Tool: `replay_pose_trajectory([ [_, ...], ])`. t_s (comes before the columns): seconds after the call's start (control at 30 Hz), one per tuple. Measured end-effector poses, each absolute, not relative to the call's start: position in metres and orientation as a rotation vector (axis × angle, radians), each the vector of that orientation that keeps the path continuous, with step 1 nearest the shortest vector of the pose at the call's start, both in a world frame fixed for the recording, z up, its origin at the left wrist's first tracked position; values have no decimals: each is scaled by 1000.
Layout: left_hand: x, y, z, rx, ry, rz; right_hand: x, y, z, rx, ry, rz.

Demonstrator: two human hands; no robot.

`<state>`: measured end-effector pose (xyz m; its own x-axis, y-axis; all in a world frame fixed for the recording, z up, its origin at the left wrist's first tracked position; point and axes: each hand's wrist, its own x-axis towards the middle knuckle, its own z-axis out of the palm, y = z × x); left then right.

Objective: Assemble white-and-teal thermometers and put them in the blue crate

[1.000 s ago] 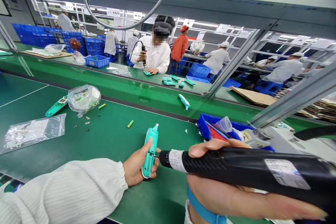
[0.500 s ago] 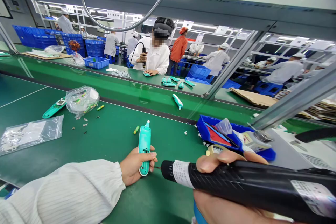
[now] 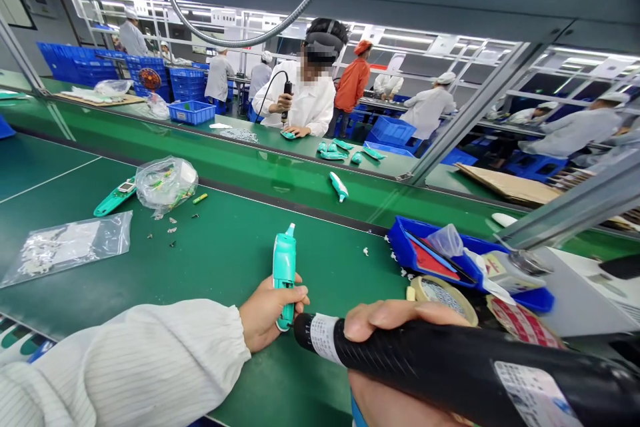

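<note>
My left hand (image 3: 267, 313) is closed around the lower end of a teal handheld device (image 3: 285, 270), holding it against the green mat with its white tip pointing away from me. My right hand (image 3: 395, 347) grips a black electric screwdriver (image 3: 450, 363) lying nearly level. The screwdriver's tip touches the bottom of the teal device beside my left thumb. A white sleeve covers my left forearm.
A blue tray (image 3: 417, 250) with parts and tape rolls (image 3: 443, 293) sit at the right. Plastic bags (image 3: 165, 181) (image 3: 65, 245), another teal device (image 3: 116, 197) and small loose parts lie at the left. Across the conveyor (image 3: 250, 170) a person in white works with a screwdriver.
The screwdriver tip has closed in on the bottom of the teal device. My left hand has shifted the device slightly right and more upright. The view has dropped, showing the tape rolls.
</note>
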<state>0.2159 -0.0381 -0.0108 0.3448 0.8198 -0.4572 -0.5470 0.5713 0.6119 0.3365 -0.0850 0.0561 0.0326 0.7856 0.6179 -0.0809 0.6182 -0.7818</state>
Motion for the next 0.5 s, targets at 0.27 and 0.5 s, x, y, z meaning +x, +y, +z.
replay_pose_trajectory([
  [0.27,216,-40,-9,379,832,907,329,-83,62,-529,-1071,852],
  [0.5,217,-39,-8,438,840,890,351,-93,73,-687,-991,986],
])
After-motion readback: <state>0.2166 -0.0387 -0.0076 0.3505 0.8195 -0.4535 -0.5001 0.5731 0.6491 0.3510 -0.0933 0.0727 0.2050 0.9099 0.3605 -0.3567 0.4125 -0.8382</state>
